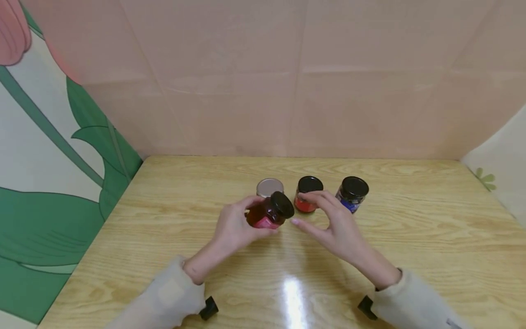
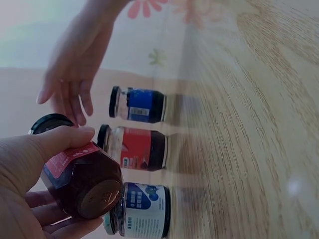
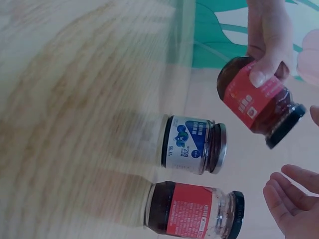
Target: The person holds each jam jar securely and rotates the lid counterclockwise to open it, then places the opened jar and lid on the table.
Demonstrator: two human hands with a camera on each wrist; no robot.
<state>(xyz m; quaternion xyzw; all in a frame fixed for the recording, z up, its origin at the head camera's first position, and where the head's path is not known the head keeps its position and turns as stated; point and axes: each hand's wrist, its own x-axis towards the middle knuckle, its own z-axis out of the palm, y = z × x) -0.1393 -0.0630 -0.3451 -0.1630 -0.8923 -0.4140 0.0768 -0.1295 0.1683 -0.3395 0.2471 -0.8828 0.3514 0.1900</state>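
My left hand (image 1: 235, 227) grips a dark jam jar (image 1: 263, 215) with a pinkish-red label and a black lid. The jar is held above the table, tilted so its lid leans toward the right hand. My right hand (image 1: 339, 227) is near that lid, thumb and fingers apart with nothing between them; in the right wrist view a gap shows between its fingers (image 3: 291, 191) and the lid. Behind the hands stand a jar with a pale lid and a white blueberry label (image 3: 187, 144), a red-labelled jar (image 2: 135, 148) and a blue-labelled jar (image 2: 139, 105), the latter two black-lidded.
The three upright jars stand in a row on the wood-grain table (image 1: 164, 201). A pinkish wall covering (image 1: 230, 91) rises behind the table. A panel with green leaves (image 1: 53, 228) borders the left side, and a pale panel (image 1: 501, 160) the right.
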